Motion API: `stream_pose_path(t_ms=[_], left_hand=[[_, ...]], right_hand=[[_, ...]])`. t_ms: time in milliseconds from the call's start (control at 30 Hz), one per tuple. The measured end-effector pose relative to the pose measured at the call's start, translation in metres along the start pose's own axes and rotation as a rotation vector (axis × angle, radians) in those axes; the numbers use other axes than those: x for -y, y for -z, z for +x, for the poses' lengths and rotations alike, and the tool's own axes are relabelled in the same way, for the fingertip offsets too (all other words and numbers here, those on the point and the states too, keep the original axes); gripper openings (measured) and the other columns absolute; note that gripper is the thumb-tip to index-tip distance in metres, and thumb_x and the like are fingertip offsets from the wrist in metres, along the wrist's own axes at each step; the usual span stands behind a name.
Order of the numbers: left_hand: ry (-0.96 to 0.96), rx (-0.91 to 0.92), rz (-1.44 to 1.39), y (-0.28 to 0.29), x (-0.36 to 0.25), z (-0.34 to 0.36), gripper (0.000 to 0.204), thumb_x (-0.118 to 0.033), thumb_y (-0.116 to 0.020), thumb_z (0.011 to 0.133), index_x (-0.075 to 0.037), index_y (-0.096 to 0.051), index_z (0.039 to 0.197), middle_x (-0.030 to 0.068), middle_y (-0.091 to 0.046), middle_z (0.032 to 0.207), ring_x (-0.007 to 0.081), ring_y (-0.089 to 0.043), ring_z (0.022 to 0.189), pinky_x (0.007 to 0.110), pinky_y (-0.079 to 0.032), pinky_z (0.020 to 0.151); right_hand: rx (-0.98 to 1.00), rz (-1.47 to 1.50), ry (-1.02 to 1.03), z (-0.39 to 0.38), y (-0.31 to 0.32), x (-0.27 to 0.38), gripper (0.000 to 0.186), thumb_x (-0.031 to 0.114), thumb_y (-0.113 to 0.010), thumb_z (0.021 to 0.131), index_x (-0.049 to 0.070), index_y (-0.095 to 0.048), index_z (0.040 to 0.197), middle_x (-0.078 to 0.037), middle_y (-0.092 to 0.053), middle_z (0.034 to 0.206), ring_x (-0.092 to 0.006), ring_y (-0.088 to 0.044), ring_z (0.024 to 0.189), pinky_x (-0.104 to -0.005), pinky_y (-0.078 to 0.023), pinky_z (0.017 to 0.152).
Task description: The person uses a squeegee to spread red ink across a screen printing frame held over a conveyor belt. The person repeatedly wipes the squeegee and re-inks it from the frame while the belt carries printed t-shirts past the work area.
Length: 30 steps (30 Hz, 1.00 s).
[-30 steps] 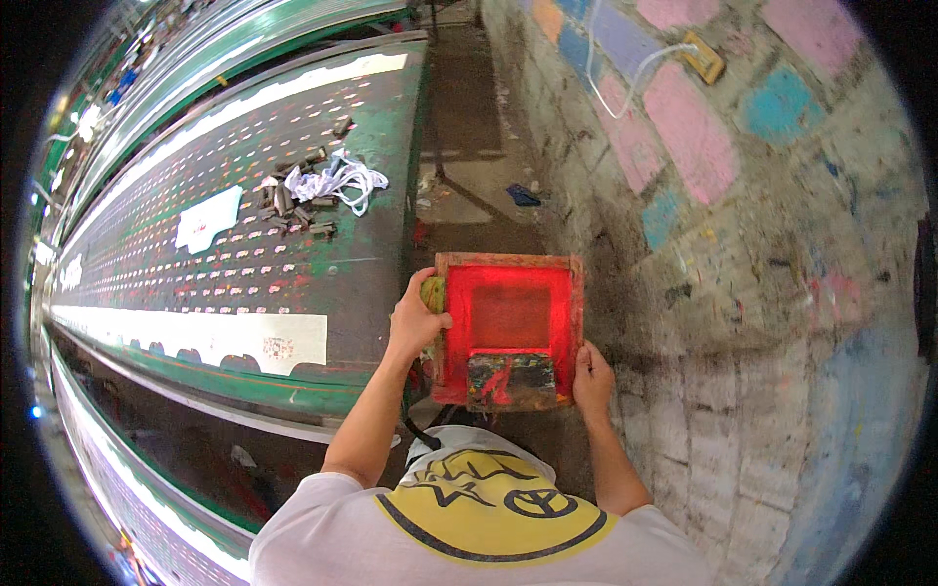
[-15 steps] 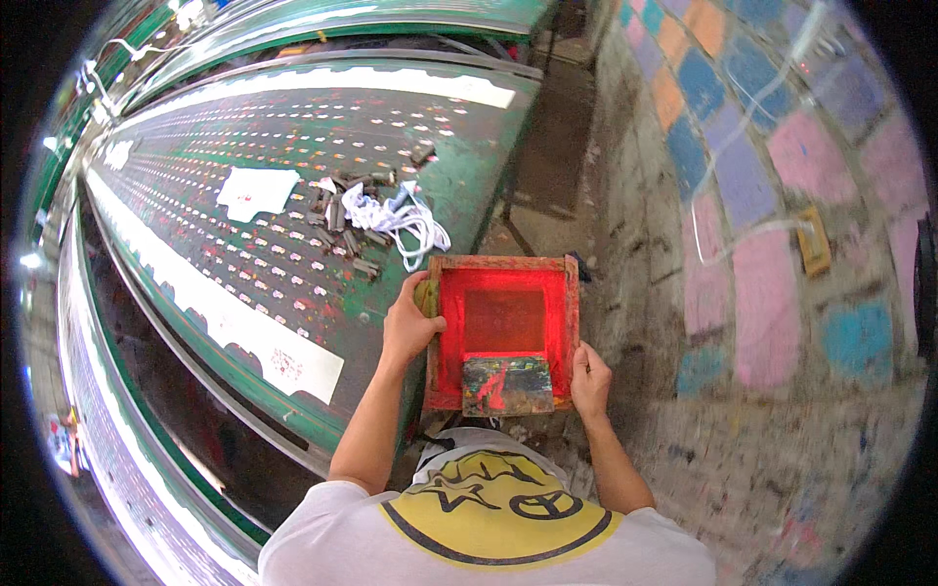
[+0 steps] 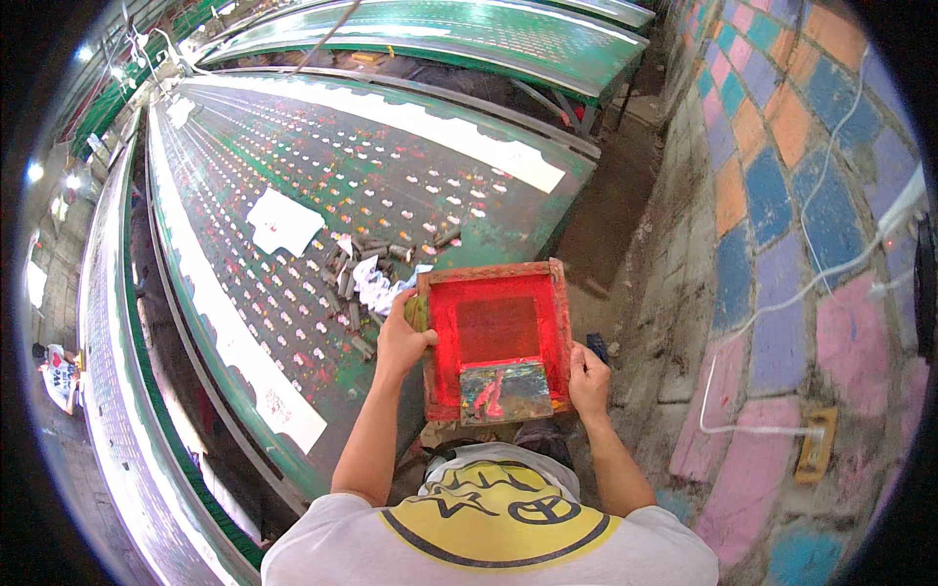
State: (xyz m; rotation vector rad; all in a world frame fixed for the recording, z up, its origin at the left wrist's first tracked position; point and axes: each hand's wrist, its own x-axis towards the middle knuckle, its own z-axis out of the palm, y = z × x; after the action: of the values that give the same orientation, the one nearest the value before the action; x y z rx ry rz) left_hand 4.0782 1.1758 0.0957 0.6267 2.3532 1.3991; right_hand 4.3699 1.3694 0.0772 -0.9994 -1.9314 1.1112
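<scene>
In front of my body I carry a wooden screen-printing frame (image 3: 489, 274), its inside smeared with bright red ink around a darker rectangle of mesh (image 3: 498, 328). My left hand (image 3: 399, 344) is closed on the frame's left side, thumb over the edge. A greenish-yellow piece (image 3: 417, 313) sits at that side, partly covered by the fingers. My right hand (image 3: 588, 383) grips the lower right side. A paint-stained flat squeegee (image 3: 523, 393) with a pink-red streak lies across the frame's near end, and neither hand touches it.
A long dark printing table (image 3: 391, 195) with rows of small prints runs away to my left. On it lie white paper sheets (image 3: 285, 222), dark short blocks (image 3: 342, 269) and a white cloth (image 3: 374, 283). A painted brick wall (image 3: 772, 264) with a cable stands right of the narrow aisle (image 3: 616, 225).
The surroundings have shifted and turned in view; the table end, blocks and cloth are now partly behind the frame. Both hands keep their hold, and the frame is tilted slightly differently.
</scene>
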Motion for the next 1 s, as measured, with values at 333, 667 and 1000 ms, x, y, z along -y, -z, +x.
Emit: stream_pose_path(t_ms=[333, 667, 1000], left_hand=[[0.056, -0.124, 0.032, -0.114, -0.089, 0.099, 0.094, -0.011, -0.086, 0.062, -0.015, -0.055, 0.151, 0.0187, -0.075, 0.122, 0.0359, -0.074, 0.111, 0.045, -0.058, 0.098], [0.065, -0.092, -0.172, -0.242, -0.159, 0.211, 0.095, -0.01, -0.087, 0.064, -0.018, -0.054, 0.153, 0.0177, -0.075, 0.124, 0.0364, -0.073, 0.113, 0.045, -0.057, 0.101], [0.035, 0.024, -0.133, -0.345, -0.239, 0.338, 0.094, -0.005, -0.085, 0.064, -0.009, -0.053, 0.152, 0.0164, -0.074, 0.122, 0.0287, -0.071, 0.114, 0.04, -0.056, 0.1]], right_hand=[[0.086, 0.051, 0.052, 0.205, 0.04, -0.053, 0.031, 0.022, -0.06, 0.111, -0.004, -0.077, 0.119, -0.024, -0.08, 0.106, -0.0299, -0.078, 0.099, -0.0385, -0.058, 0.087], [0.072, 0.049, 0.031, 0.385, 0.102, -0.106, 0.032, 0.025, -0.063, 0.109, -0.003, -0.079, 0.114, -0.017, -0.081, 0.097, -0.0228, -0.077, 0.091, -0.0366, -0.058, 0.083], [-0.009, 0.032, -0.027, 0.525, 0.144, -0.143, 0.033, 0.026, -0.067, 0.107, -0.004, -0.079, 0.116, -0.017, -0.082, 0.098, -0.0206, -0.077, 0.092, -0.0355, -0.058, 0.083]])
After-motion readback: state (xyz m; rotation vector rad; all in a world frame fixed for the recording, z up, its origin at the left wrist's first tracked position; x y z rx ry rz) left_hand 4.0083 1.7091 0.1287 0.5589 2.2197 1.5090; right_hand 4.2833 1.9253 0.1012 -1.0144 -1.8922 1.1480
